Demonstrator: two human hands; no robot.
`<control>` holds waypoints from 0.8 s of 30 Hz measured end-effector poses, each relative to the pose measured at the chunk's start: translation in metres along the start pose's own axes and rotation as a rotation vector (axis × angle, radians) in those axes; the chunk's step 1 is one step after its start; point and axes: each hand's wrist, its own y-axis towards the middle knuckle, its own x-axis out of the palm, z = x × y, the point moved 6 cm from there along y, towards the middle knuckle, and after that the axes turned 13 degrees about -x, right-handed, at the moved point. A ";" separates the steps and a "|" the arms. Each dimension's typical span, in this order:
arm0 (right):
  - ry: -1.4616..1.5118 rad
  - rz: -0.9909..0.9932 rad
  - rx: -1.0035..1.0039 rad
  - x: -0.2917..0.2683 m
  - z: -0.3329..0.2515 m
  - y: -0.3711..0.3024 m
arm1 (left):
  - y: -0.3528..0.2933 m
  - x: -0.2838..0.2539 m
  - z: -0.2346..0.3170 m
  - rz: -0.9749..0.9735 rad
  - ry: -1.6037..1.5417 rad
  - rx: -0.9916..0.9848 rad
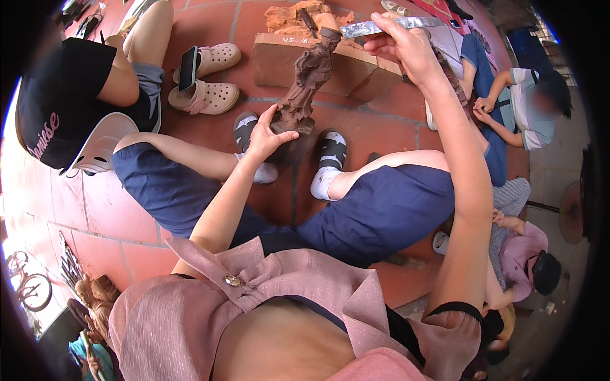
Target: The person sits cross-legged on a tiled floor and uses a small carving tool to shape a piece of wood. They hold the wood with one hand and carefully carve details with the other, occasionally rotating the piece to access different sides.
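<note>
A dark brown carved wooden figure (309,73) stands tilted between my knees, its top leaning toward the far side by a wooden block. My left hand (268,135) grips its base, with the thumb on the near side and the fingers along the left. In my raised right hand (406,54) is a flat, silvery strip (368,28), pinched between thumb and fingers. The strip's left end comes close to the figure's top; whether they touch, I cannot tell. What the strip is made of does not show clearly.
Behind the figure lies a thick wooden block (273,60) with a rough orange wood piece (286,19) on it. Pale clogs (219,59) and a phone (187,68) are at the left, beside a person in a cap (101,143). Other people sit at the right.
</note>
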 end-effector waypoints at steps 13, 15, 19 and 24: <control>-0.362 -0.171 -0.160 0.029 -0.003 0.001 | -0.016 -0.009 -0.041 -0.072 0.019 -0.133; -0.474 -0.203 -0.223 0.035 -0.009 0.000 | -0.027 -0.012 -0.045 -0.039 0.024 -0.150; -0.411 -0.227 -0.097 0.038 0.001 -0.002 | -0.035 -0.017 -0.033 0.006 0.084 -0.179; -0.484 -0.303 -0.035 0.048 0.002 -0.021 | -0.028 -0.012 -0.022 -0.011 0.167 -0.192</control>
